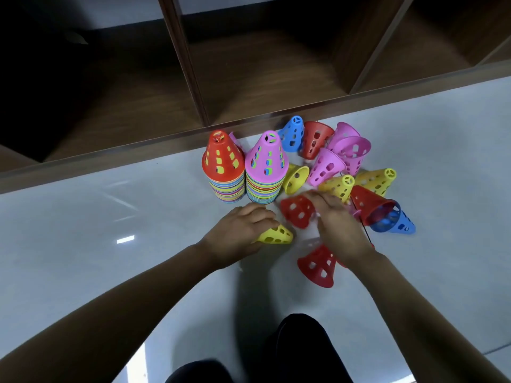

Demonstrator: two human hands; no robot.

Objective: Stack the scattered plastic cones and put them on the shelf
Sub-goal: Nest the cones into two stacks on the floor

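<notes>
On the glossy grey floor, a red perforated plastic cone lies on its side, nearest. Just beyond it, the left hand curls its fingers round a yellow perforated plastic cone. The right hand lays its fingers over another red cone; whether they clasp it I cannot tell. Farther off stand a red-topped stack and a pink-topped stack, with loose cones scattered to their right, then the dark wooden shelf.
</notes>
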